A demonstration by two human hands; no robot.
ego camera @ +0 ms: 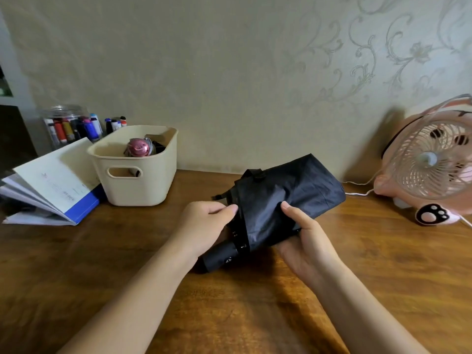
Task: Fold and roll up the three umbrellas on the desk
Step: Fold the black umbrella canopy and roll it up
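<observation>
Near the table's (76, 264) back edge, both hands hold a black umbrella (286, 200) just above the wood. The left hand (204, 226) pinches the canopy's hem; the right hand's (306, 241) fingers (290, 209) wrap its body. To roll well, I'd keep the folds flat and taut while turning, leaving the strap (256, 176) free.

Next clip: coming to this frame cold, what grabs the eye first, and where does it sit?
First, the black umbrella at centre, collapsed, held just above the wooden desk: the left hand pinches the canopy edge near the handle, and the right hand cradles the fabric from below. Next, the pink fan at the right edge. Then the cream basket at back left, beside an open booklet.
</observation>
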